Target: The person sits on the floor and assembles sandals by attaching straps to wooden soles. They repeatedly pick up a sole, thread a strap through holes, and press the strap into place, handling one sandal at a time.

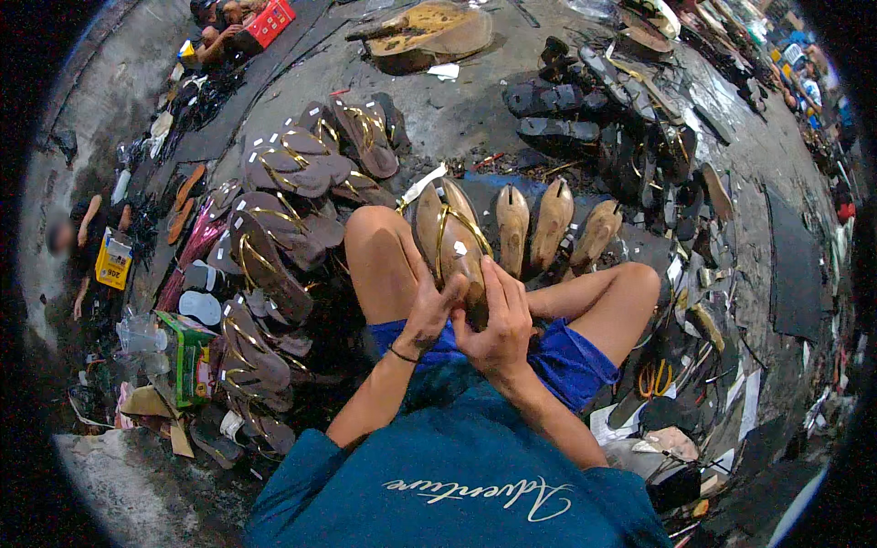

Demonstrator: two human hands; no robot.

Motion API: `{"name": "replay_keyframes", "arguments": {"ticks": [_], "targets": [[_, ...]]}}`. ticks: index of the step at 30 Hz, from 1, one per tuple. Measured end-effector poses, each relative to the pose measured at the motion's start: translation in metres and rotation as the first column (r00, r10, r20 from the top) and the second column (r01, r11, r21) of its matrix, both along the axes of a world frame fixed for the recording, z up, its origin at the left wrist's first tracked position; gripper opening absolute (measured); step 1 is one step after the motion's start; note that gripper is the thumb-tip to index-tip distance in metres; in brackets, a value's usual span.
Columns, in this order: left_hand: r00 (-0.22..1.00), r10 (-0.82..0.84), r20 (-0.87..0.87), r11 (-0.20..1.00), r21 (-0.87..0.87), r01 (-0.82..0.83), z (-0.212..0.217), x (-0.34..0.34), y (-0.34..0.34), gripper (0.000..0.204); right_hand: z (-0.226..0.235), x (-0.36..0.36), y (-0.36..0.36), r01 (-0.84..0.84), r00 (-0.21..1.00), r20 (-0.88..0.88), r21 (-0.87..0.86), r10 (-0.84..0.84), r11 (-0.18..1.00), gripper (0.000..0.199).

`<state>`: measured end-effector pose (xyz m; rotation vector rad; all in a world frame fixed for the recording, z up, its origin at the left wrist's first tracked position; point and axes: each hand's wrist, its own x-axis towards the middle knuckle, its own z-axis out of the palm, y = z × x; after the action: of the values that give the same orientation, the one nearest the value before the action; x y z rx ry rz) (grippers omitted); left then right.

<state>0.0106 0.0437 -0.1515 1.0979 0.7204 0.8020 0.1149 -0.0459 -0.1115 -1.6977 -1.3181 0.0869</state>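
Observation:
Between my knees is a brown flip-flop (454,260) with gold straps, its toe pointing away from me and a small white label on top. It appears to sit with a wooden shoe last, though how the two meet is hard to see. My left hand (432,309) grips the left side of its heel, thumb over the top. My right hand (499,324) closes on the heel's right side, with the fingers along the edge. Just right of the flip-flop stand several wooden shoe lasts, including one near last (512,228) and a middle last (552,222) with slotted tips.
Piles of gold-strapped brown flip-flops (265,260) crowd my left. A green box (187,356) stands beyond them. Dark soles (557,114) lie stacked ahead right; a worn wooden block (429,41) lies far ahead. Other people sit at far left, one near a red box (267,23).

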Motion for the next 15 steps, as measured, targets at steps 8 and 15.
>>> {"name": "replay_keyframes", "arguments": {"ticks": [8,15], "targets": [[0.994,-0.103,0.035,0.981,-0.163,0.107,0.02,0.002,-0.003,0.076,0.002,0.017,-0.053,-0.305,0.944,-0.223,-0.315,0.242,0.899,0.107],[0.984,-0.164,-0.065,0.969,-0.199,0.148,0.039,-0.007,-0.025,0.098,0.012,0.022,-0.079,-0.47,0.79,-0.53,-0.2,0.308,0.86,0.093]]}}
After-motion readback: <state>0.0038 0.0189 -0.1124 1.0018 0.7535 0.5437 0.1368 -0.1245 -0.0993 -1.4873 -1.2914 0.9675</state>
